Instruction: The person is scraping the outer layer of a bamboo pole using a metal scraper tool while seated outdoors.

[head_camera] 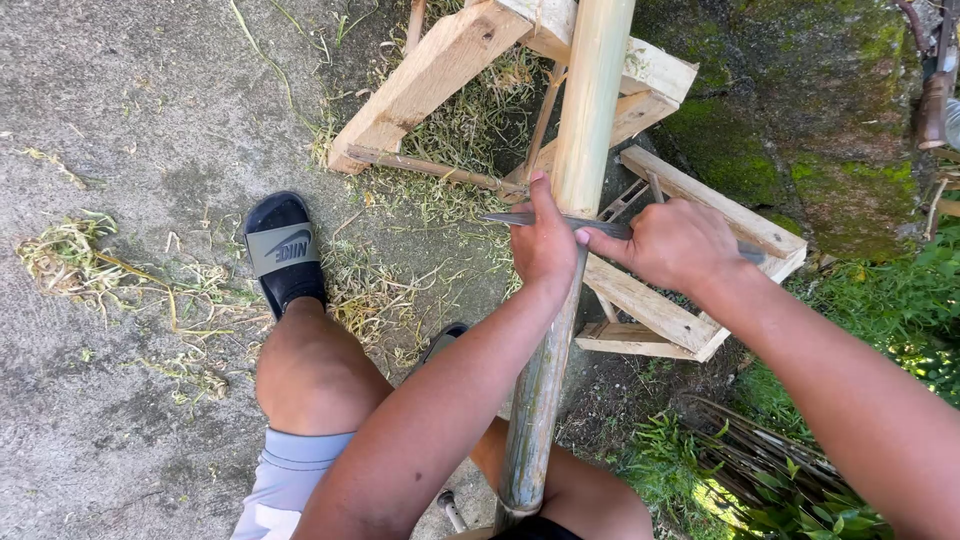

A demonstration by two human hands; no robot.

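left hand (545,243): we see it pressed on the bamboo pole (575,200), thumb up along the stalk, fingers curled over the blade (520,219).
right hand (675,245): clenched round the knife's handle end, just right of the pole.
blade: lies crosswise on the pole, its tip poking out left of the left hand.
bamboo pole: runs from between our knees up onto the wooden trestle (650,300) (pale planks, crossed).
underfoot: concrete (110,120) strewn with shavings; a dark sandal (283,250) on one foot.
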